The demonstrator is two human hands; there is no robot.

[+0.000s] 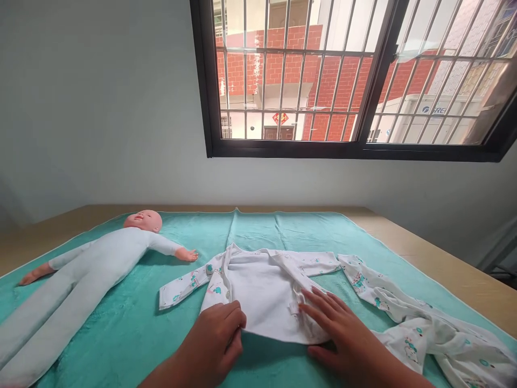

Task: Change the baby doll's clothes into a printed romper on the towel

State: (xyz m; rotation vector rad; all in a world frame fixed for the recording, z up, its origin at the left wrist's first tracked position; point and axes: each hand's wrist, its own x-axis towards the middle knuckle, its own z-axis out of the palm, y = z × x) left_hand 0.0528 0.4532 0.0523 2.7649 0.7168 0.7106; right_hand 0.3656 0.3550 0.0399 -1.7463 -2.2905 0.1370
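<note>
A small white baby shirt (pixel 262 293) with a green and pink print lies spread on a teal blanket (pixel 133 302), its front panels folded out to the sides and the plain inside showing. My left hand (pixel 218 334) has its fingers curled at the shirt's lower left edge, closed on the cloth. On the right panel my right hand (pixel 335 320) rests flat with fingers spread, near a small white tag or tie (pixel 293 308). Both sleeves stretch outward.
A baby doll (pixel 92 264) with a white cloth body lies on its back at the left. Printed baby trousers (pixel 436 328) lie crumpled at the right. The wooden table (pixel 420 261) meets a wall below a barred window (pixel 291 148).
</note>
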